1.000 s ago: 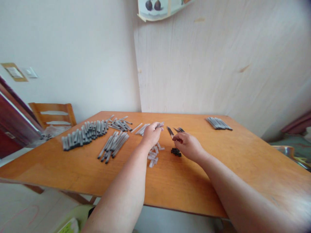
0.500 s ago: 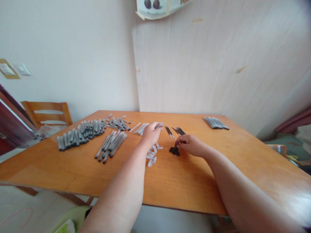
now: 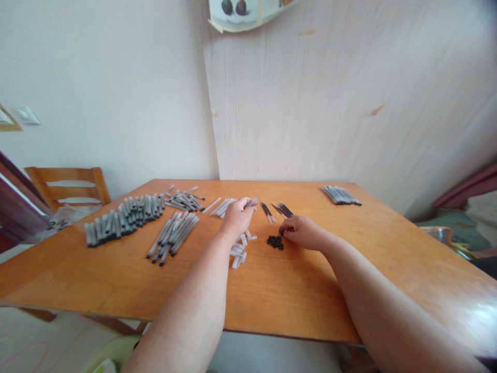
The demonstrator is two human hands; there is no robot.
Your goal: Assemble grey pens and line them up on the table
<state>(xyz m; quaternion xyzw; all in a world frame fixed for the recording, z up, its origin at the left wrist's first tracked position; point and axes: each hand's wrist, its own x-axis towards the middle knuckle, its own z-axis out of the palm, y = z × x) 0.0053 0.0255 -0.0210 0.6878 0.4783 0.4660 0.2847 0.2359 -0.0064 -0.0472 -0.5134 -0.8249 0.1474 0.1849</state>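
Observation:
My left hand (image 3: 237, 216) is closed round a pen barrel (image 3: 251, 202), whose pale tip sticks out past the thumb. Just below it lie loose clear pen caps (image 3: 238, 251). My right hand (image 3: 301, 231) has its fingertips pinched together at the right edge of a small pile of black end plugs (image 3: 275, 242). A dark bit shows at those fingertips, likely one plug. Beyond the hands are two small groups of dark ink refills, one to the left (image 3: 267, 212) and one to the right (image 3: 284, 210). Bare translucent barrels (image 3: 222, 207) lie behind my left hand.
Capped pens with black ends form a long heap (image 3: 124, 217) on the left, with another bundle (image 3: 173, 235) nearer and a loose one (image 3: 185, 200) behind. A neat row of pens (image 3: 341, 195) lies at the far right. A wooden chair (image 3: 70, 184) stands beyond the table (image 3: 295, 295).
The whole view has shifted slightly. My right fingertips have drawn up a little from the top of the black plug pile to its edge. My left hand keeps its hold on the barrel.

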